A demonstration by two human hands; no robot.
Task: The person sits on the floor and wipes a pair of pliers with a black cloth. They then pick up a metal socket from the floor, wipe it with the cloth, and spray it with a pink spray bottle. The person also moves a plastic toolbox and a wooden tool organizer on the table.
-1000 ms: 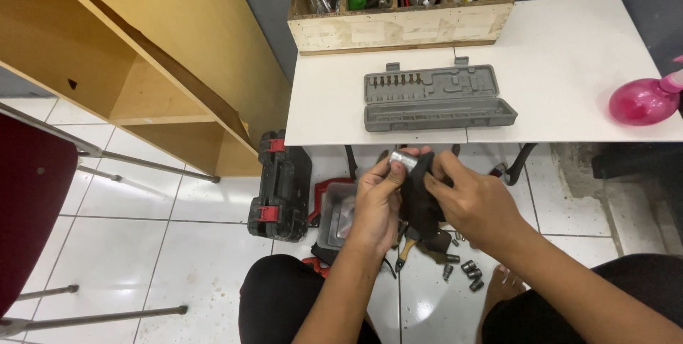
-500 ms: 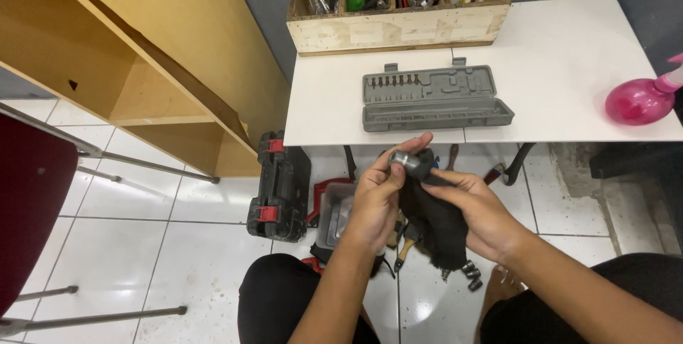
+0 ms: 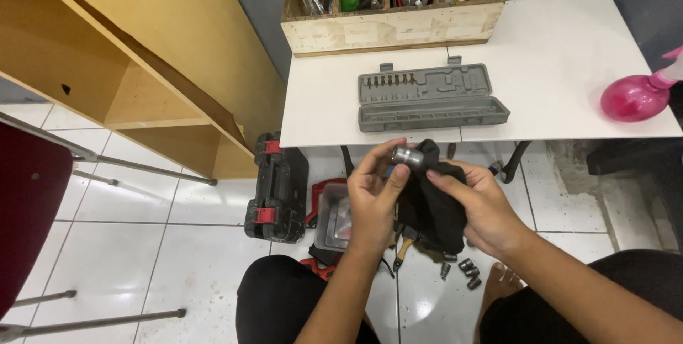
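The left hand [image 3: 373, 198] now pinches the metal socket [image 3: 408, 157] higher, fingers closed; the right hand [image 3: 480, 205] grips the black cloth [image 3: 430, 205], lower than before.

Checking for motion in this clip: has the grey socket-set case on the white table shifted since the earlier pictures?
No. The grey socket-set case lies open at the same spot on the white table, just in front of the wooden tool crate, with the same gap to the table's front edge.

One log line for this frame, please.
left hand: grips metal socket | right hand: holds black cloth around it | grey tool case: open on white table
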